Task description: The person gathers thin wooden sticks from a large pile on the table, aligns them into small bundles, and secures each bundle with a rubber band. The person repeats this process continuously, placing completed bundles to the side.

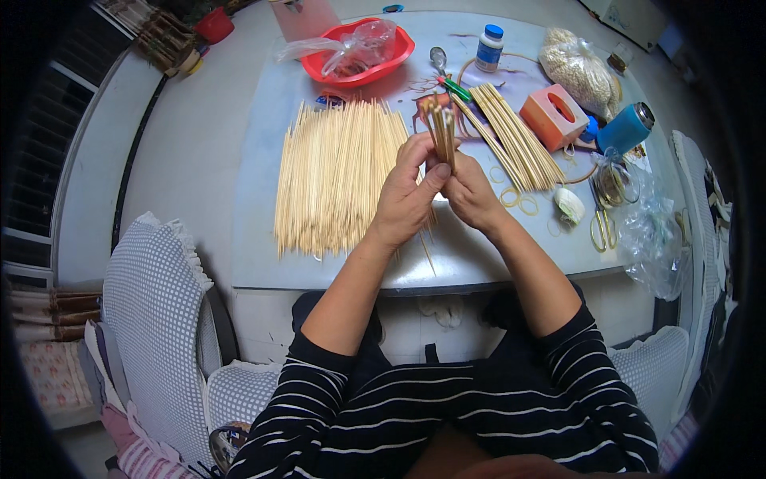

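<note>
Striped sleeves [307, 391] lie nearest, left hand [405, 198] and right hand [474, 193] beyond, their grip closed around a stick bundle [443, 137] jutting toward the far side.

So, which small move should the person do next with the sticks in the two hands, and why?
Probably tap the held sticks lightly on the table to level them. The left hand and right hand together grip this small bunch, and its upper ends look uneven.
</note>
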A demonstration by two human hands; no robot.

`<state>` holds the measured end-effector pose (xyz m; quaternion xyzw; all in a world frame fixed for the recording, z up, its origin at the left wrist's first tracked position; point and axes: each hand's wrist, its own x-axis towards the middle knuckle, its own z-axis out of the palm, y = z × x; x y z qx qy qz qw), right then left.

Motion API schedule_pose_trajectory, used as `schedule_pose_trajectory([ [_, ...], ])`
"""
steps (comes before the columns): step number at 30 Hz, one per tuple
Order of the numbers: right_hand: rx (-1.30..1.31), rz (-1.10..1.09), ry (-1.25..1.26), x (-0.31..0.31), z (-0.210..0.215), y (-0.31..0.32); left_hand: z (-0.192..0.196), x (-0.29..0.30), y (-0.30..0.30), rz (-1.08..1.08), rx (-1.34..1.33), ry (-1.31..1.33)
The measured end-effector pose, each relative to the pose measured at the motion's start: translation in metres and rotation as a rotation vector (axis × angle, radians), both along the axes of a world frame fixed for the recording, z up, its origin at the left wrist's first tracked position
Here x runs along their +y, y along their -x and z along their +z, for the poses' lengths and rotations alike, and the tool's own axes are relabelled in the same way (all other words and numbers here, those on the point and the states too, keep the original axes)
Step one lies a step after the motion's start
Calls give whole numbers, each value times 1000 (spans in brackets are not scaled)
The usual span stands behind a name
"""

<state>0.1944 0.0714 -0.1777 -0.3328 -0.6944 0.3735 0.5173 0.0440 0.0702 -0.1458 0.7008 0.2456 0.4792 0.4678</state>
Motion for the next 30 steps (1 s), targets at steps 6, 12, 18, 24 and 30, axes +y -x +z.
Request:
schedule_pose_trajectory([
  [6,114,23,154,-11,26,-4,3,-3,4,10,-99,128],
  [12,86,19,168,0,14,-8,-5,-1,0,2,-119,172],
  [18,140,411,637,-10,37,-14,-10,4,15,-65,-99,306],
  [24,369,602,932,-27,40,-2,16,-9,12,-116,-386,663],
  [30,454,596,916,-25,43,-2,-1,2,19,34,-310,632],
])
